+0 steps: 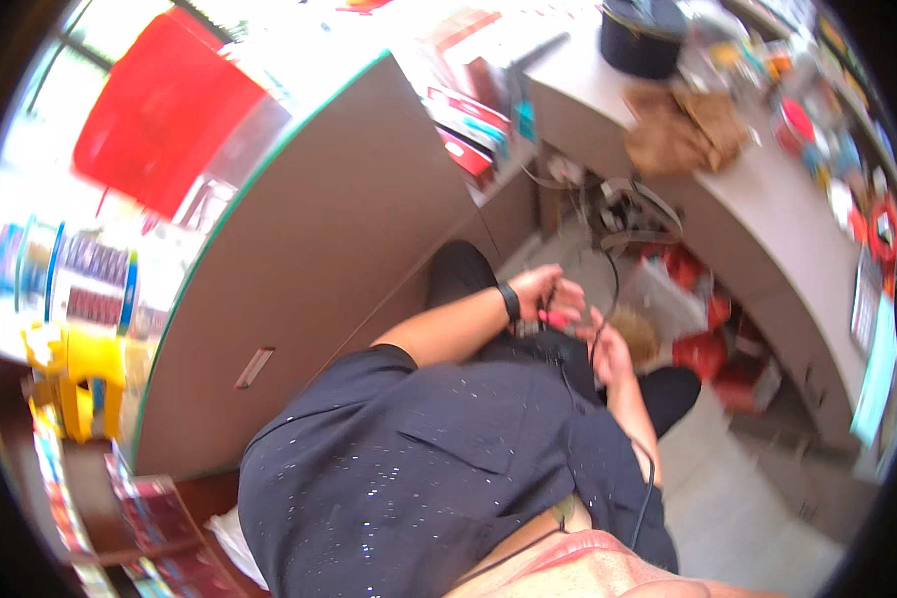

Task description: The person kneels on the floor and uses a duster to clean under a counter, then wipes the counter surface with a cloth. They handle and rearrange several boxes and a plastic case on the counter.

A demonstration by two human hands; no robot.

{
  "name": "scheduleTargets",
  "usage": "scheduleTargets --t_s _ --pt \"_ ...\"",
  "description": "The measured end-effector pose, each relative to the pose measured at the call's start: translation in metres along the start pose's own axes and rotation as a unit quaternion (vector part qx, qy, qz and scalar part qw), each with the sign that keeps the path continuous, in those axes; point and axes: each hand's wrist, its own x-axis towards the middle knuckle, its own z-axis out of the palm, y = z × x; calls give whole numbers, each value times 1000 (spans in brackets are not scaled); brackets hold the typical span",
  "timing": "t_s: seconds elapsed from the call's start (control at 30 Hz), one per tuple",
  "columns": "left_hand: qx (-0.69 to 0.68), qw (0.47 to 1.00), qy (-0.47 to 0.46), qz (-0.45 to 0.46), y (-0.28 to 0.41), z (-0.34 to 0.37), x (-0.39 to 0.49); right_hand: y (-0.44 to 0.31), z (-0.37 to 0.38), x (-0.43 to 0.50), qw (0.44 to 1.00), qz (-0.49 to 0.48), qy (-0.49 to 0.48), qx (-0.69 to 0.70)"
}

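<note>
Both hands are close together above my lap, between the dark-trousered knees. My left hand (547,293), with a black wristband (508,302) at its wrist, has its fingers loosely curled. A thin dark strand runs by those fingers, and a small pink piece (553,318) shows just below them. My right hand (611,353) is slightly lower and to the right, its fingers bent towards the left one. A black cable (615,280) comes down from the floor area and crosses the right fingers. Blur hides whether either hand grips it.
A brown panel with a green-edged top (306,247) stands at my left. On the right, a curved counter (747,194) bears a brown paper bag (684,131), a black container (643,37) and clutter. Cables (635,205) and red bags (699,355) lie below. A yellow stool-like object (93,374) stands far left.
</note>
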Motion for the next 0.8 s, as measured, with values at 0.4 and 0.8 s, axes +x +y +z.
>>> scheduleTargets --t_s 0.4,0.8 --pt "327 934 -107 96 8 43 -28 -1 -12 39 696 -123 127 -696" --pt "520 809 -68 267 20 84 -111 -187 -96 -37 664 -276 379 -583"
